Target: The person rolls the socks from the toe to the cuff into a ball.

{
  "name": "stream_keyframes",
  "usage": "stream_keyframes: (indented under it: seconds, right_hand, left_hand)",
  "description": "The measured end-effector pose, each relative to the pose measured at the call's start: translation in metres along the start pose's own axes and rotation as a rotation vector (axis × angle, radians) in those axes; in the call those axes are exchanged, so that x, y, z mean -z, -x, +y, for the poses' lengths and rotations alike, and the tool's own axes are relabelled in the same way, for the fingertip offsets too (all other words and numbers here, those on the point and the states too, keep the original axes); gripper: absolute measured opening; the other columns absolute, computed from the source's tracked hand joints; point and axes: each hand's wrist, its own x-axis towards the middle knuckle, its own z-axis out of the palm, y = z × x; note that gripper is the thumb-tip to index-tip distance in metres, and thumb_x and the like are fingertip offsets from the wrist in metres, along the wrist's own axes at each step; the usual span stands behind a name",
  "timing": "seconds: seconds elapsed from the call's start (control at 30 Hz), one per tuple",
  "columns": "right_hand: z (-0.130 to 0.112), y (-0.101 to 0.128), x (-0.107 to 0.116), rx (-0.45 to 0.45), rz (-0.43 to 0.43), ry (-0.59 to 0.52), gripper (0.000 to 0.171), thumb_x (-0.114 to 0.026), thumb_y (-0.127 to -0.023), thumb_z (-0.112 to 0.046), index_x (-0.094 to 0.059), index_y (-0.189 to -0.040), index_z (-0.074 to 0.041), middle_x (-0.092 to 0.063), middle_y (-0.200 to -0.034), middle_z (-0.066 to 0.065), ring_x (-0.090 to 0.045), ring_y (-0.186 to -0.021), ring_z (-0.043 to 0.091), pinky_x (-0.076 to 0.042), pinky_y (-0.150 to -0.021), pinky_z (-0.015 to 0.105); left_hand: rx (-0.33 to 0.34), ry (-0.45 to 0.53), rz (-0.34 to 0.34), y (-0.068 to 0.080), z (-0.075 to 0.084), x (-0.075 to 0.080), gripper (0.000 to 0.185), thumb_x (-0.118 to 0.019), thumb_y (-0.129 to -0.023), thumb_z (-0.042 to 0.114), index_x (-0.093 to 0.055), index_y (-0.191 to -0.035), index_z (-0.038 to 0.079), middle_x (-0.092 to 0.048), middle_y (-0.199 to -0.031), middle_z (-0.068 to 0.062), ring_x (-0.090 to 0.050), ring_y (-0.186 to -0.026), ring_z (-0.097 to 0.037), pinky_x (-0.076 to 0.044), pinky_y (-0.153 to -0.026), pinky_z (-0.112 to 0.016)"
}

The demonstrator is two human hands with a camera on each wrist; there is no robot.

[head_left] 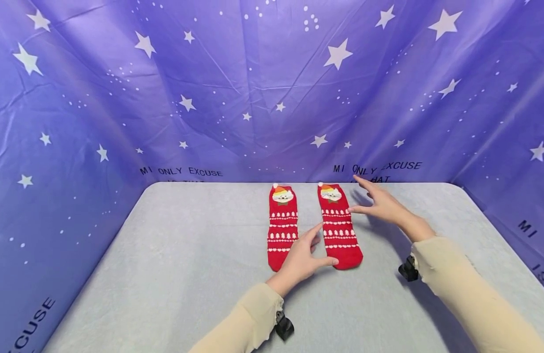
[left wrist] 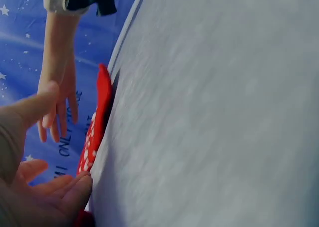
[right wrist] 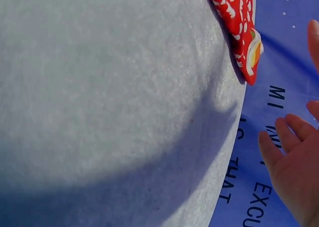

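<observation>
Two red socks lie flat and side by side, each with white tree bands and a cat face in an orange-yellow hat. My left hand [head_left: 303,256] overlaps the lower part of the left sock [head_left: 282,220] in the head view. Its fingers and thumb are spread, with fingertips and thumb tip at the left edge of the right sock [head_left: 340,228]. Over the right side of that sock, my right hand [head_left: 381,202] has its thumb and fingers apart and holds nothing. The right wrist view shows this hand raised off the table, beyond the sock's cat-face end.
Both socks lie on a pale grey table [head_left: 188,245] with rounded far corners. A purple-blue curtain [head_left: 254,88] with white stars and black lettering hangs behind and at both sides. Black wrist mounts [head_left: 284,326] sit at the cream sleeves [head_left: 457,274].
</observation>
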Motion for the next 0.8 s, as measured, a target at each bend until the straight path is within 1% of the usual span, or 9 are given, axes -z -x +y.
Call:
stream_keyframes:
  seconds: [0.07,0.2,0.33,0.4,0.53,0.6,0.67,0.73,0.8]
  right_hand:
    - [0.000,-0.001,-0.002,-0.003,-0.007,-0.020,0.100,-0.075,-0.087,-0.036,-0.012,-0.160,-0.011,-0.019,-0.162,0.027,-0.029,-0.144,0.052,-0.027,-0.113,0.070]
    - [-0.001,-0.004,-0.008,-0.015,-0.016,-0.097,0.096,-0.074,-0.089,-0.035,-0.016,-0.158,-0.003,-0.021,-0.161,0.029,-0.029,-0.144,0.051,-0.028,-0.115,0.065]
    - [-0.005,-0.008,-0.013,-0.031,-0.033,-0.185,0.090,-0.071,-0.092,-0.029,-0.017,-0.155,0.007,-0.030,-0.155,0.034,-0.036,-0.140,0.052,-0.031,-0.115,0.061]
    - [-0.006,-0.011,-0.017,-0.047,-0.045,-0.211,0.086,-0.068,-0.094,-0.027,-0.018,-0.153,0.010,-0.036,-0.150,0.037,-0.040,-0.137,0.052,-0.033,-0.114,0.061]
    - [-0.007,-0.016,-0.022,-0.121,-0.054,-0.264,0.079,-0.062,-0.098,-0.025,-0.019,-0.151,0.015,-0.044,-0.144,0.038,-0.046,-0.133,0.050,-0.038,-0.112,0.057]
    - [-0.009,-0.018,-0.024,-0.158,-0.051,-0.297,0.076,-0.061,-0.099,-0.023,-0.020,-0.149,0.017,-0.044,-0.142,0.039,-0.048,-0.131,0.050,-0.044,-0.109,0.054]
    - [-0.011,-0.021,-0.026,-0.186,-0.042,-0.311,0.073,-0.061,-0.099,-0.021,-0.022,-0.148,0.018,-0.046,-0.140,0.039,-0.052,-0.128,0.049,-0.051,-0.104,0.045]
    - [-0.012,-0.024,-0.028,-0.212,-0.037,-0.326,0.070,-0.061,-0.099,-0.018,-0.026,-0.146,0.019,-0.050,-0.137,0.039,-0.057,-0.123,0.047,-0.056,-0.095,0.035]
    - [-0.011,-0.027,-0.030,-0.248,-0.025,-0.320,0.067,-0.062,-0.098,-0.018,-0.031,-0.144,0.018,-0.056,-0.131,0.037,-0.064,-0.113,0.041,-0.058,-0.084,0.026]
  left_hand:
    - [0.013,0.054,0.013,0.001,0.000,-0.003,0.083,-0.083,-0.081,0.021,-0.040,-0.152,0.016,-0.052,-0.148,-0.012,-0.057,-0.132,-0.026,-0.052,-0.103,-0.034]
    - [0.034,0.146,0.057,0.003,0.000,-0.008,0.073,-0.079,-0.082,0.007,-0.046,-0.148,0.008,-0.056,-0.143,-0.018,-0.064,-0.122,-0.028,-0.056,-0.096,-0.033]
    - [0.076,0.186,0.073,0.004,0.001,-0.010,0.069,-0.079,-0.082,0.006,-0.049,-0.144,0.003,-0.062,-0.137,-0.019,-0.072,-0.107,-0.023,-0.059,-0.088,-0.031]
    - [0.082,0.194,0.078,0.004,0.000,-0.011,0.068,-0.079,-0.082,0.006,-0.050,-0.143,0.001,-0.064,-0.133,-0.018,-0.074,-0.101,-0.022,-0.060,-0.086,-0.031]
    - [0.106,0.242,0.074,0.003,0.000,-0.013,0.063,-0.079,-0.082,0.006,-0.053,-0.139,0.000,-0.069,-0.126,-0.017,-0.074,-0.100,-0.021,-0.060,-0.084,-0.029]
    - [0.121,0.261,0.071,0.003,0.001,-0.014,0.060,-0.079,-0.082,0.006,-0.055,-0.136,0.000,-0.069,-0.124,-0.016,-0.074,-0.100,-0.021,-0.059,-0.084,-0.028]
    - [0.135,0.249,0.065,0.004,0.003,-0.016,0.059,-0.079,-0.082,0.007,-0.056,-0.135,0.001,-0.069,-0.124,-0.014,-0.072,-0.101,-0.020,-0.059,-0.083,-0.027]
    - [0.146,0.218,0.054,0.005,0.006,-0.018,0.059,-0.080,-0.081,0.009,-0.057,-0.135,0.001,-0.065,-0.124,-0.013,-0.069,-0.102,-0.019,-0.058,-0.084,-0.027]
    - [0.151,0.197,0.043,0.007,0.010,-0.020,0.059,-0.080,-0.081,0.010,-0.057,-0.135,0.001,-0.059,-0.124,-0.012,-0.063,-0.106,-0.017,-0.057,-0.089,-0.028]
